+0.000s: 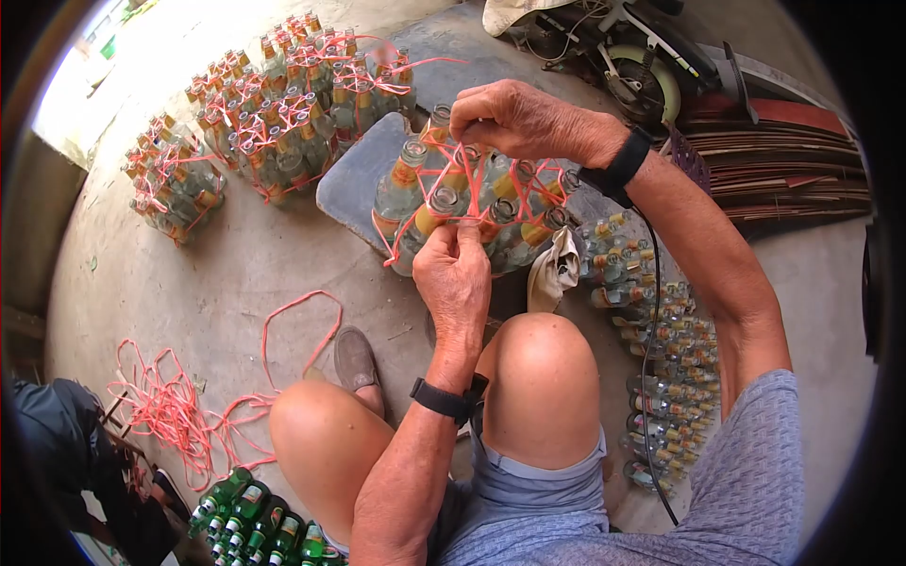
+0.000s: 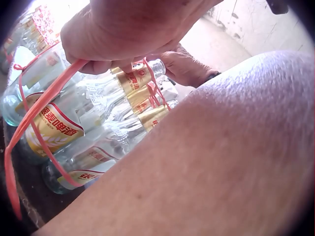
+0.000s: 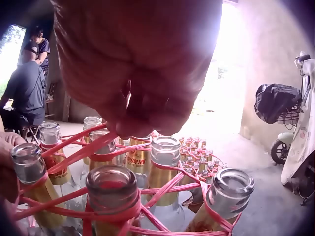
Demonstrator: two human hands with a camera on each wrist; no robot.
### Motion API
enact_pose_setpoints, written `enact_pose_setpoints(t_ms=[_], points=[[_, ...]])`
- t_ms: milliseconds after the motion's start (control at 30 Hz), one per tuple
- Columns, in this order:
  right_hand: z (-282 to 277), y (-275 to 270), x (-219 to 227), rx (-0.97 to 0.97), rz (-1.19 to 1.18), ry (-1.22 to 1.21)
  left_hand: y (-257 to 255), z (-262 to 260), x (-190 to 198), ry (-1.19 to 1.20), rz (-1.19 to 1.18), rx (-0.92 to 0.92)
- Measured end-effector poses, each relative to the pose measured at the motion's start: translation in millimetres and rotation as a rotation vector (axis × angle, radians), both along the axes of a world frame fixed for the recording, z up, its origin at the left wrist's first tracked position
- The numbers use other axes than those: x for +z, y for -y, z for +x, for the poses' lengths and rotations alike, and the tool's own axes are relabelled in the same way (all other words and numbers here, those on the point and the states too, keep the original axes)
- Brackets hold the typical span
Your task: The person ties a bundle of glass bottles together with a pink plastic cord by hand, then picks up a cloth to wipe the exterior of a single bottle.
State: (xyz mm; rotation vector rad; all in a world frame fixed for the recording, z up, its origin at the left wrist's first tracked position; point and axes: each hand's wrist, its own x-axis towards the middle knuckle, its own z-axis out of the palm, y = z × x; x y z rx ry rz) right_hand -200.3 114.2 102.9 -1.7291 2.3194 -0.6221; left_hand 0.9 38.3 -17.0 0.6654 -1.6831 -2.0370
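Clear glass bottles (image 1: 401,184) with gold labels stand in a bundle before me, pink plastic twine (image 1: 475,184) criss-crossed around their necks. Above the bundle my right hand (image 1: 533,121) pinches a strand, which slants up to its fingers in the right wrist view. My left hand (image 1: 453,283) is at the near side of the bundle, thumb and fingers gripping the twine close to the bottle necks. In the left wrist view a flat pink strand (image 2: 47,101) runs from that hand down past the bottle labels (image 2: 54,130). The left fingertips are partly hidden there.
The bundle stands on a dark low slab (image 1: 354,174). Tied bottle bundles (image 1: 274,123) are at the back left, loose twine (image 1: 170,406) and green bottles (image 1: 245,519) at lower left. More clear bottles (image 1: 670,387) lie at right. A scooter (image 3: 295,142) and a seated person (image 3: 27,88) are farther off.
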Motion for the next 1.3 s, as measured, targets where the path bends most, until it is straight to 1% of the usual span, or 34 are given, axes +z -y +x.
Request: enact_pose_setpoints(t_ms=[100,200,300,400,500,567,600,667,767,833,933,1033,1100,1133,1167,1233,1300], points=[[-3,1,-1,-0.017,0.016,0.004,-2,-1,-5,-0.013,0.008,0.009],[-7,4,-7,-0.070,0.037,0.118,-3,-2,-7,-0.019,0.015,0.017],[-9,9,-7,-0.030,0.037,0.082,-3,-2,-8,-0.016,0.005,0.022],[-11,14,-5,-0.135,0.186,0.168,-3,-1,-5,0.015,-0.028,0.026],[-21,15,-9,-0.097,0.209,0.102,0,4,1,0.057,-0.065,0.021],[-26,16,-9,-0.117,0.230,0.190,3,7,0,0.052,-0.087,0.005],[-24,18,-7,-0.128,0.240,0.236,6,8,-3,0.033,-0.081,0.013],[-21,21,0,-0.164,0.301,0.245,10,11,-9,-0.004,-0.074,0.021],[-19,28,8,-0.226,0.379,0.264,14,14,0,-0.013,-0.069,0.031],[-12,32,19,-0.284,0.451,0.249,18,16,-3,-0.021,-0.070,0.021],[-17,27,12,-0.215,0.374,0.258,22,20,0,-0.031,-0.087,0.018],[-15,17,9,-0.276,0.336,0.303,27,26,2,-0.027,-0.105,-0.003],[-5,4,-4,-0.284,0.108,-0.085,31,28,5,-0.031,-0.108,-0.016],[6,0,-3,-0.284,-0.007,-0.282,31,28,7,-0.039,-0.107,-0.019],[20,-6,-2,-0.303,-0.071,-0.225,32,29,9,-0.045,-0.105,-0.024],[67,-12,9,-0.338,-0.201,-0.106,33,30,12,-0.041,-0.090,-0.030],[98,-21,-1,-0.329,-0.139,-0.136,32,31,14,-0.035,-0.066,-0.036]])
